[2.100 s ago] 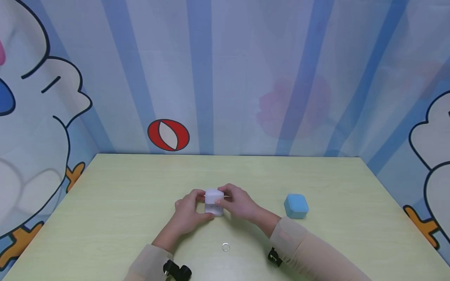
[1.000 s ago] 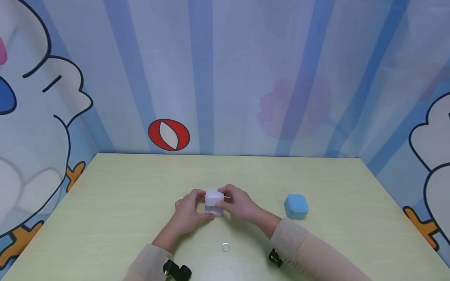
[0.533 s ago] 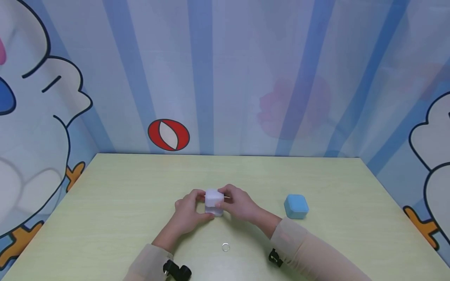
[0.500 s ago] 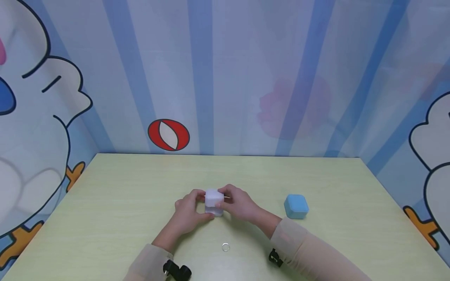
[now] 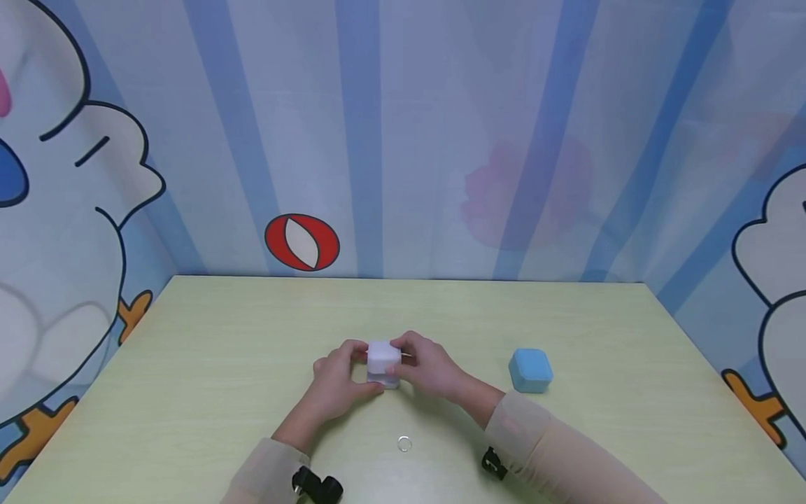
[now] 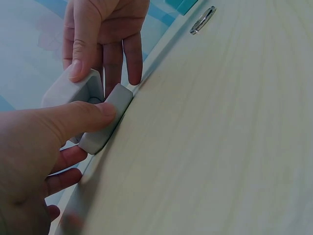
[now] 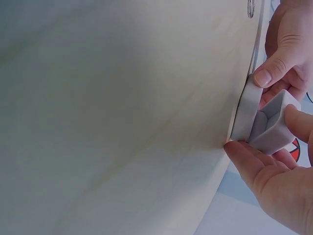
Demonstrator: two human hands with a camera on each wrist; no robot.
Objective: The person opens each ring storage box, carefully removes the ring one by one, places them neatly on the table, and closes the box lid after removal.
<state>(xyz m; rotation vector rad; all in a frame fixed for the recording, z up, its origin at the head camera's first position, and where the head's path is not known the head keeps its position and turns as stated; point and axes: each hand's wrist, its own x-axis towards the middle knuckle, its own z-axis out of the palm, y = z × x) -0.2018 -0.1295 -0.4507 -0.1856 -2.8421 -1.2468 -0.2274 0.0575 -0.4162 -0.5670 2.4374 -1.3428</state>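
Note:
A pale lavender-white ring box [image 5: 383,358] stands on the table between both hands, its lid partly raised. My left hand [image 5: 336,385] grips the base [image 6: 108,122], thumb pressed on its front. My right hand [image 5: 432,365] pinches the lid [image 7: 279,128] from the right, the thumb on its front edge. In the right wrist view the lid tilts away from the base, and a grey padded lining shows inside it. A silver ring [image 5: 404,443] lies on the table in front of the box, apart from both hands.
A light blue rounded box [image 5: 531,370] sits on the pale wooden table [image 5: 252,315], right of the right hand. A patterned blue cloth wall [image 5: 415,140] borders the back and sides. Each wrist wears a black camera, such as the left wrist camera [image 5: 317,486].
The lid of the ring box has come down a little toward its base, narrowing the gap at the front. The hands have hardly moved; the ring and blue box lie where they were.

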